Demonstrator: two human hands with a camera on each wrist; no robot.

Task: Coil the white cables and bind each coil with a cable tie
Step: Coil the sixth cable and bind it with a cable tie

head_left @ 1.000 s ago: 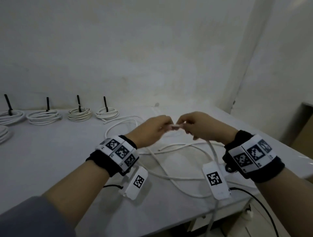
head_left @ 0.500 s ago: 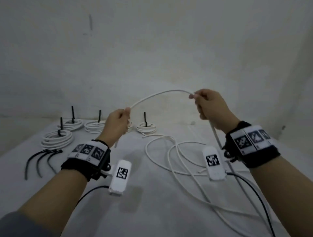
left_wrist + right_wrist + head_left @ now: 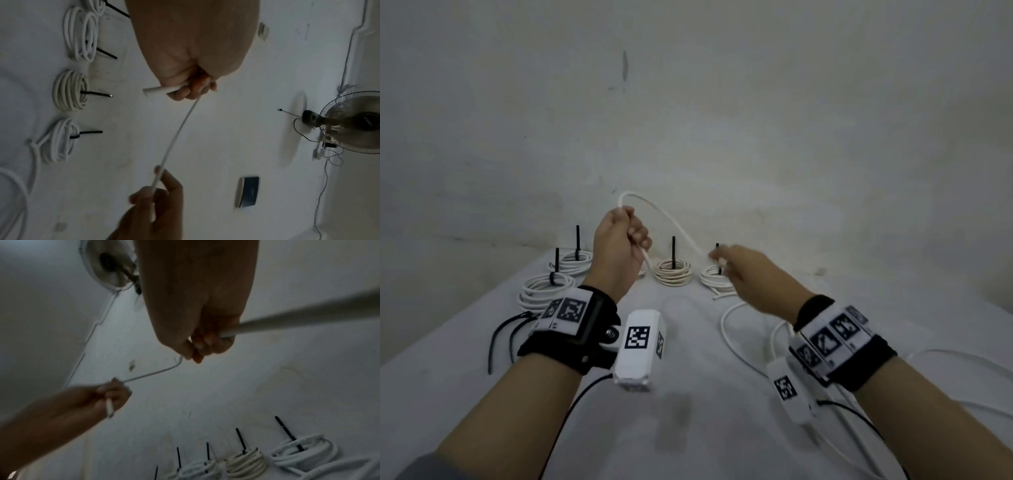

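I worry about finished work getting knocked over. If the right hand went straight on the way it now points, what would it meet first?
Probably the bound white coil with its upright black cable tie, just beyond the right hand; depth is unclear, so it might pass above.

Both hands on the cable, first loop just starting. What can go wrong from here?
1. The left hand grips the white cable close to its cut end; only a short stub shows, so a tug may pull it free.
2. The slack on the table lies in crossing loops and may tangle as the right hand feeds it.
3. The finished coils sit right behind the hands; swinging cable may knock them.
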